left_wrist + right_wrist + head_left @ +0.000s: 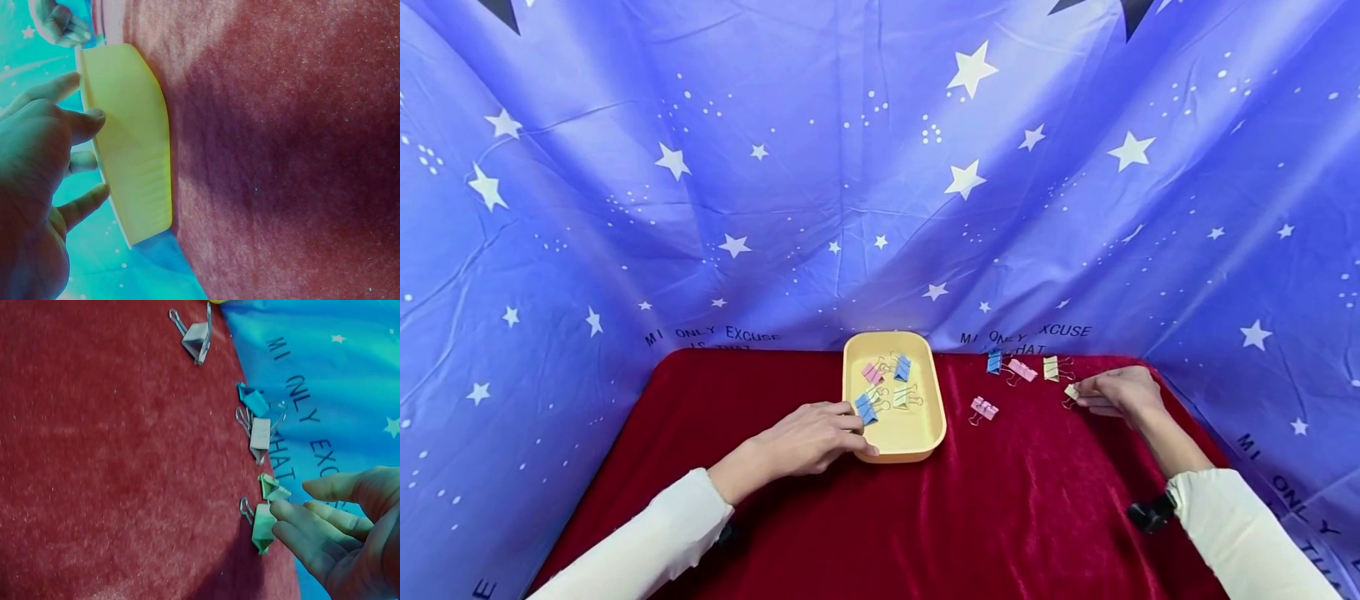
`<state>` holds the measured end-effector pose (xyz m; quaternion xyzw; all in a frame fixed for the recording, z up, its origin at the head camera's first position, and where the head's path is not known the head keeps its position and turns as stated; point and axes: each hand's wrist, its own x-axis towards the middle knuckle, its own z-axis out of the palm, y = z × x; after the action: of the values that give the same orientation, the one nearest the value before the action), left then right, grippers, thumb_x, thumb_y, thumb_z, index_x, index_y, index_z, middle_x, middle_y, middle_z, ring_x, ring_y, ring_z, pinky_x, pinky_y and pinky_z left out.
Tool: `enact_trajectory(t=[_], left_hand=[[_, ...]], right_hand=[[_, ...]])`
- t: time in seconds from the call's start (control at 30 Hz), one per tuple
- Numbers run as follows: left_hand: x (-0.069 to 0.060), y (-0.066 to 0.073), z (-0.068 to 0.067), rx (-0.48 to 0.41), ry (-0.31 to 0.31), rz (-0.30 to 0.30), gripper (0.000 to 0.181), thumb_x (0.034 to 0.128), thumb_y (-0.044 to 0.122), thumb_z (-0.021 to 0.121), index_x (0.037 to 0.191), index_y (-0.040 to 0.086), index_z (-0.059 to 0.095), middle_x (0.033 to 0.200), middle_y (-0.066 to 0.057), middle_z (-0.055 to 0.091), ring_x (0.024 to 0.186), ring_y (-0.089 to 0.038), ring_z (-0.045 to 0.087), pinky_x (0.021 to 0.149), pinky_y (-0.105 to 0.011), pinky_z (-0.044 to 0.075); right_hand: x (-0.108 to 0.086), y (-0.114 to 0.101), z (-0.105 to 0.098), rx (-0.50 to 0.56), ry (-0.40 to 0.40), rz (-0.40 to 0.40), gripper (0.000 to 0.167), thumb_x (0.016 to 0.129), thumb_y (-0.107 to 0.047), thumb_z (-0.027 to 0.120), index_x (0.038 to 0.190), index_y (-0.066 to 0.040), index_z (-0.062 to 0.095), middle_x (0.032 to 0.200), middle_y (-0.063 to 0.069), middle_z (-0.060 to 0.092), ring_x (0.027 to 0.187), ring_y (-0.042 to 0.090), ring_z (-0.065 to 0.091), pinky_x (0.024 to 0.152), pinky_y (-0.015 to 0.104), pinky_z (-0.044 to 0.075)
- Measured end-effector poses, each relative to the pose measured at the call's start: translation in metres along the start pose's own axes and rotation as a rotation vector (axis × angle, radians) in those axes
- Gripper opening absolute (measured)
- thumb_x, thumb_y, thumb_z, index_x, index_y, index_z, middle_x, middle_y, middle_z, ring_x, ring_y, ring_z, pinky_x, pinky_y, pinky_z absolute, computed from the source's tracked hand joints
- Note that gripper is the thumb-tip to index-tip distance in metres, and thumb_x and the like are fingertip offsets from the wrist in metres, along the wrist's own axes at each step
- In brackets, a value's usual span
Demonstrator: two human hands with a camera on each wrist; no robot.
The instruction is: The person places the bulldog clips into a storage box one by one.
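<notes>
Desk [760, 533]: red velvet under my yellow tray [902, 439], starry blue curtain [812, 200] right behind it.
Tray: four binder clips [867, 408] inside.
Left hand [808, 437]: fingers spread, tips at the tray's left rim.
Right hand [1123, 393]: right of the tray, loosely parted, fingertips at a yellow clip [1071, 395]; four loose clips [1022, 369] nearer the tray.

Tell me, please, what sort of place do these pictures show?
Probably a small staged tabletop set, perhaps indoors; the wider room is not visible. A blue star-printed curtain hangs behind and on both sides of a red cloth-covered table, which holds a yellow tray and small binder clips.
</notes>
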<state>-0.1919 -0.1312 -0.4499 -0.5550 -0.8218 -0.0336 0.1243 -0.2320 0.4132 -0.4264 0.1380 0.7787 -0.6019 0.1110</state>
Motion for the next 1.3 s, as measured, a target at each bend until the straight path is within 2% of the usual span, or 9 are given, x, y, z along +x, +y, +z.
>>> enact_trajectory(t=[0.23,0.4,0.6,0.73,0.9,1.03,1.17,1.3], left_hand=[[0.0,0.0,0.0,0.002,-0.009,-0.008,0.04,0.1009,0.011,0.079,0.128,0.039,0.084,0.102,0.014,0.067,0.109,-0.012,0.065,0.085,-0.027,0.058],[0.0,0.0,0.001,0.009,0.002,-0.005,0.036,0.1035,0.012,0.077,0.127,0.039,0.084,0.104,0.016,0.069,0.109,-0.01,0.066,0.088,-0.027,0.059],[0.0,0.0,0.002,0.013,0.025,0.005,0.033,0.1043,0.014,0.078,0.126,0.038,0.084,0.102,0.015,0.068,0.107,-0.01,0.065,0.088,-0.026,0.058],[0.001,0.001,0.001,0.009,0.013,-0.005,0.034,0.1051,0.014,0.077,0.126,0.039,0.084,0.104,0.016,0.07,0.108,-0.009,0.066,0.089,-0.026,0.059],[0.0,0.0,0.002,0.008,0.004,-0.006,0.035,0.105,0.013,0.077,0.127,0.039,0.084,0.105,0.016,0.071,0.109,-0.009,0.066,0.088,-0.025,0.059],[0.0,0.0,0.001,0.011,0.014,-0.001,0.034,0.1051,0.012,0.077,0.126,0.039,0.084,0.105,0.016,0.069,0.109,-0.01,0.066,0.088,-0.026,0.059],[0.0,0.001,0.0,0.008,0.014,-0.004,0.032,0.105,0.013,0.077,0.124,0.038,0.085,0.104,0.015,0.069,0.108,-0.01,0.065,0.087,-0.026,0.059],[0.0,0.002,-0.001,0.01,0.01,-0.01,0.03,0.1045,0.014,0.078,0.123,0.037,0.085,0.103,0.014,0.068,0.108,-0.01,0.065,0.085,-0.026,0.059]], right_hand=[[0.009,0.01,-0.003,-0.063,0.05,0.003,0.025,0.107,0.001,0.063,0.118,0.015,0.079,0.077,-0.005,0.083,0.071,0.008,0.083,0.075,0.031,0.07],[0.016,0.016,0.002,-0.043,0.097,0.028,0.018,0.106,-0.006,0.073,0.108,0.007,0.085,0.073,-0.002,0.083,0.068,0.01,0.083,0.071,0.031,0.069],[0.018,0.018,0.005,0.017,0.112,0.04,0.015,0.104,0.002,0.073,0.102,0.004,0.087,0.071,-0.001,0.082,0.066,0.011,0.083,0.07,0.031,0.069],[0.017,0.018,0.005,0.068,0.108,0.044,0.025,0.102,0.009,0.069,0.09,-0.003,0.087,0.069,0.001,0.082,0.065,0.011,0.082,0.071,0.031,0.069],[0.015,0.019,0.001,0.191,0.097,0.078,0.045,0.103,0.014,0.061,0.075,-0.013,0.083,0.067,0.0,0.08,0.064,0.01,0.082,0.07,0.028,0.068],[0.014,0.022,-0.001,0.31,0.134,0.102,0.056,0.102,0.018,0.059,0.066,-0.018,0.081,0.064,0.002,0.079,0.062,0.012,0.081,0.067,0.028,0.068],[0.013,0.025,-0.001,0.383,0.2,0.101,0.06,0.101,0.019,0.061,0.062,-0.022,0.077,0.062,0.002,0.078,0.06,0.012,0.081,0.066,0.029,0.068],[0.01,0.027,-0.002,0.444,0.225,0.099,0.065,0.102,0.021,0.055,0.061,-0.024,0.077,0.06,0.002,0.077,0.059,0.011,0.08,0.066,0.029,0.068]])
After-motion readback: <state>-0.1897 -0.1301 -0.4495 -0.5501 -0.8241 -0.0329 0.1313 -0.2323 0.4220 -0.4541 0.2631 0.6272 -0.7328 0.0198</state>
